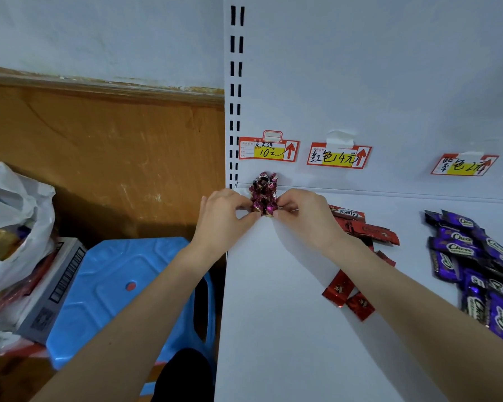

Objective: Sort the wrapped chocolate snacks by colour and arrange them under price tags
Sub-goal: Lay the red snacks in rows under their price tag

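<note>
A small heap of magenta foil-wrapped chocolates point(263, 192) lies at the back left of the white shelf point(279, 300), under the left price tag point(268, 149). My left hand point(225, 211) and my right hand point(298, 211) pinch the front of this heap from either side. Red wrapped snacks point(363, 227) lie under the middle price tag point(339, 156), partly hidden by my right forearm; two more red packets point(347, 295) sit nearer me. A pile of purple Choco bars point(476, 262) lies under the right price tag point(463, 165).
Left of the shelf stands a blue plastic stool point(119, 285). Beside it are a cardboard box point(50, 291) and a white plastic bag point(15, 219) with more snacks. A slotted shelf upright point(235, 97) runs up the back panel.
</note>
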